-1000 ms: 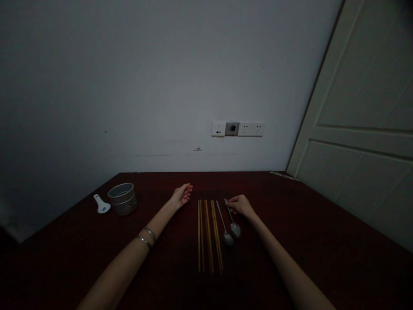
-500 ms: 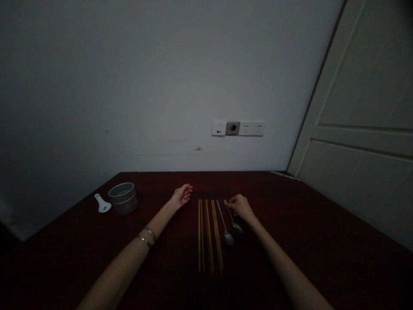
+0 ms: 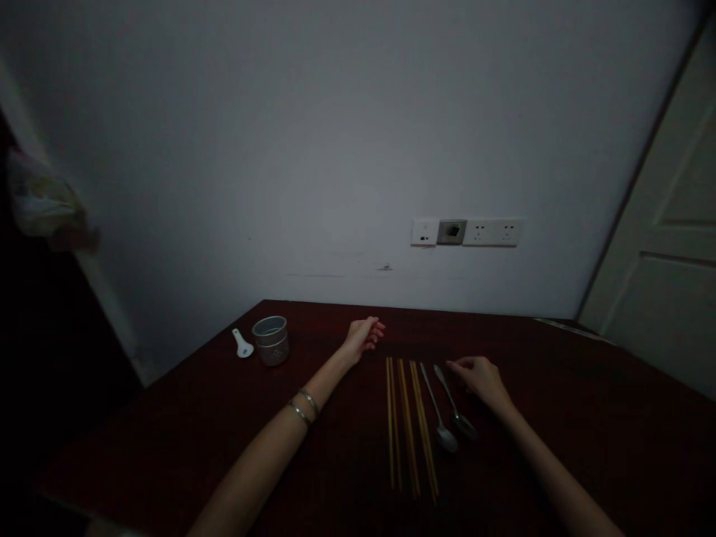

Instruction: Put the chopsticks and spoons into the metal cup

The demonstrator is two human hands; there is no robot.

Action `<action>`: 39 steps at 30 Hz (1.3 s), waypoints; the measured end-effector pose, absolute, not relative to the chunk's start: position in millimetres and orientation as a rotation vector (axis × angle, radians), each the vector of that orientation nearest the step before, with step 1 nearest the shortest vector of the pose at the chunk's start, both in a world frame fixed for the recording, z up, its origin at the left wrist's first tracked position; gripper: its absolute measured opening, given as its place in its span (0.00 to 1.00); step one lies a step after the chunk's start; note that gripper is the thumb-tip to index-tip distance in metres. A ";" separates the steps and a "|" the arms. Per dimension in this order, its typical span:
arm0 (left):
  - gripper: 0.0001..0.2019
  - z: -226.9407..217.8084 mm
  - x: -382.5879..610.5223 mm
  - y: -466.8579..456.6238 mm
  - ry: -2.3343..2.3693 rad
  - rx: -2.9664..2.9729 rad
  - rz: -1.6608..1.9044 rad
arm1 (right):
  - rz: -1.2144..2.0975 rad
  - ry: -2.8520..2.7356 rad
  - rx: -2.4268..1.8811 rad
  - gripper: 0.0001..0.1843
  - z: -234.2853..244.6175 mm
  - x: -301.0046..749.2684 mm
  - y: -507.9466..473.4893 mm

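My left hand [image 3: 366,333] rests on the dark red table [image 3: 559,358], fingers loosely bent and apart, holding nothing. To its right lie several wooden chopsticks [image 3: 408,425] in parallel, then two metal spoons side by side, one [image 3: 439,414] beside the chopsticks and one [image 3: 456,409] further right. My right hand [image 3: 479,377] lies by the upper end of the right spoon's handle. Its fingertips sit a small gap away from the handle and nothing is in them.
A small metal pot [image 3: 271,340] and a white ceramic spoon [image 3: 242,344] stand at the table's far left corner. Behind is a white wall with sockets [image 3: 464,232], a door [image 3: 665,298] at right, and a bag-like shape [image 3: 39,201] at far left.
The view has swung to the left. My right hand, which pinched the right spoon's handle end, now sits slightly clear of it. My left hand has stayed in place.
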State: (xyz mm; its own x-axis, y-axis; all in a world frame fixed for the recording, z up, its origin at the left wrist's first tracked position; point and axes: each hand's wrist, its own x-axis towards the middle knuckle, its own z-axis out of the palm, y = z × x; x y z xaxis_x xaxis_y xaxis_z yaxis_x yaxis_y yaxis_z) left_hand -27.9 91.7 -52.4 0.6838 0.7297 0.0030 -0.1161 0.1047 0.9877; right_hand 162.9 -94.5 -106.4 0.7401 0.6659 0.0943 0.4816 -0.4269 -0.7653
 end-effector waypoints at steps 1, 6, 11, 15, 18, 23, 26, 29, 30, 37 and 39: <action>0.13 -41.7 -29.6 86.6 0.537 1.395 0.708 | 0.271 -0.846 -2.113 0.19 -106.1 166.3 -96.9; 0.15 22.7 -60.6 59.7 0.343 1.695 0.829 | 0.194 -0.811 -2.080 0.26 -116.8 190.2 -107.2; 0.15 75.3 -126.3 64.0 0.381 2.004 1.094 | 0.180 -0.714 -2.064 0.30 -132.3 207.8 -109.8; 0.16 91.1 -187.0 117.8 0.616 1.970 1.407 | 0.205 -0.696 -2.067 0.30 -133.8 207.2 -109.4; 0.16 82.7 -234.5 178.2 0.904 1.911 1.543 | 0.208 -0.696 -2.075 0.30 -130.3 202.8 -109.9; 0.13 29.6 -301.2 261.7 1.568 1.823 1.216 | 0.194 -0.704 -2.044 0.27 -125.9 198.1 -110.6; 0.13 -9.2 -321.5 280.6 1.757 1.720 1.010 | 0.201 -0.707 -2.030 0.27 -127.4 199.6 -110.3; 0.13 -37.0 -327.3 282.7 1.777 1.649 0.899 | 0.222 -0.714 -2.043 0.28 -131.1 203.1 -110.0; 0.13 -43.0 -327.2 282.0 1.776 1.624 0.867 | 0.231 -0.714 -2.045 0.28 -132.2 204.1 -109.9; 0.14 -59.3 -315.0 277.8 1.734 1.558 0.754 | 0.227 -0.711 -2.033 0.29 -132.4 203.1 -108.7; 0.14 -62.0 -310.4 277.6 1.742 1.568 0.764 | 0.221 -0.715 -2.038 0.28 -131.5 202.6 -108.6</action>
